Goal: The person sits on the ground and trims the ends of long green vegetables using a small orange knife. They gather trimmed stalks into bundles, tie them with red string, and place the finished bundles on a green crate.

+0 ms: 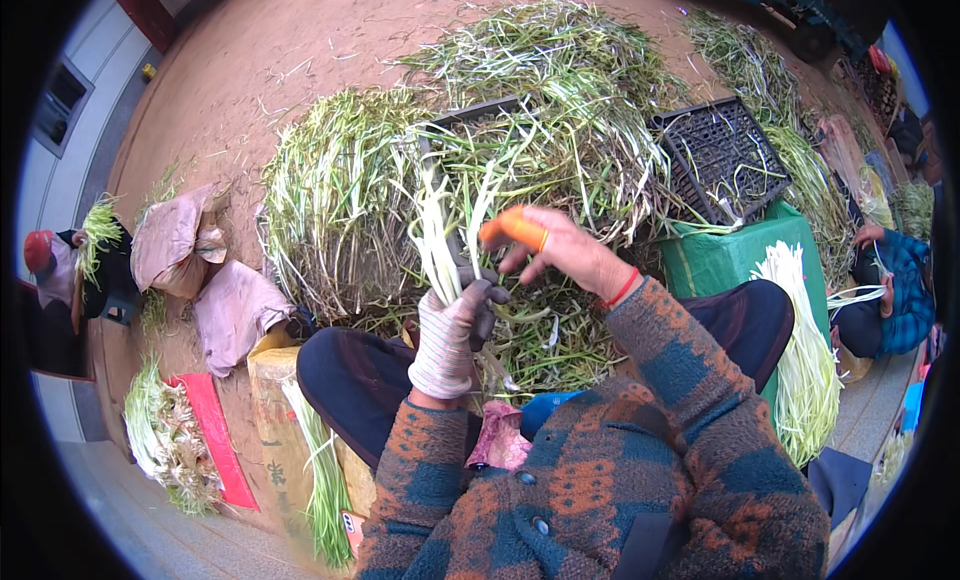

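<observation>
My left hand (450,332), in a white striped glove with dark grey fingertips, grips a small bunch of pale leafy stalks (437,257) that point away from me. One separate green stalk (481,205) stands a little to the right of that bunch. Beside it is my right hand (559,246), bare except for orange finger covers and with a red cord at the wrist. Its fingers are apart; the orange tips come close to the single stalk, and contact cannot be made out. Trimmed leaves (555,355) lie heaped between my knees.
Ahead lie large heaps of uncleaned greens (337,197), partly over a black crate. Another black plastic crate (724,160) rests by a green-covered block (705,261) with cleaned stalks (802,370). At left stands a tan box (277,422) with green stalks (322,467). People sit left (56,268) and right (900,280).
</observation>
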The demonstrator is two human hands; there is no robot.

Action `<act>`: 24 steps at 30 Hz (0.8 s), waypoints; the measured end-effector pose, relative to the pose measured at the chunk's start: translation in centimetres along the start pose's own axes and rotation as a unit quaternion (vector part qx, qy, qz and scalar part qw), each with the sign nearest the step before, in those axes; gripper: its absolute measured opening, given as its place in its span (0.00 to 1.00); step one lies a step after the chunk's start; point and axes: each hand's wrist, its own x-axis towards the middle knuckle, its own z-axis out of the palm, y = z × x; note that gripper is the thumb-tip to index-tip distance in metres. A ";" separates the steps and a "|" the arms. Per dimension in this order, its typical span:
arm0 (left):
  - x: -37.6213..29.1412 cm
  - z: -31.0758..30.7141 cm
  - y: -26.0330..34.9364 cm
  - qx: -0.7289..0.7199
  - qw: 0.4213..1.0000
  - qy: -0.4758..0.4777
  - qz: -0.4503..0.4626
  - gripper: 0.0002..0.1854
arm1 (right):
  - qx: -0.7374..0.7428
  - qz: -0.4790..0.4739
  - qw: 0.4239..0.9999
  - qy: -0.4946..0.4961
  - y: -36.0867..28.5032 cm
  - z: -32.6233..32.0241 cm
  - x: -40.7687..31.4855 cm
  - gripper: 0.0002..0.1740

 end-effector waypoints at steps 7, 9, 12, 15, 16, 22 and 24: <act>0.2 -1.4 1.1 -0.038 0.998 0.006 0.040 0.11 | 0.071 0.068 0.974 -0.206 4.4 2.3 -3.0 0.28; 0.4 -1.8 1.1 -0.037 0.998 0.025 0.048 0.11 | 0.076 0.079 0.977 -0.185 4.9 2.4 -4.1 0.25; 0.7 -2.3 1.2 -0.040 0.994 0.078 0.064 0.10 | 0.079 0.088 0.979 -0.167 5.9 1.7 -5.6 0.20; 0.8 -2.6 1.4 -0.043 0.990 0.101 0.088 0.09 | 0.079 0.133 0.976 -0.156 8.2 0.3 -7.0 0.20; 0.8 -2.6 1.6 -0.051 0.990 0.104 0.086 0.09 | 0.075 0.133 0.977 -0.149 9.3 -0.1 -7.4 0.19; 0.7 -3.1 2.9 -0.066 0.978 0.152 0.124 0.08 | -0.526 0.166 0.823 -0.133 14.1 -2.6 -9.3 0.16; 0.8 -3.3 3.2 -0.077 0.975 0.146 0.146 0.07 | -0.572 0.191 0.792 -0.092 13.0 -2.6 -9.8 0.17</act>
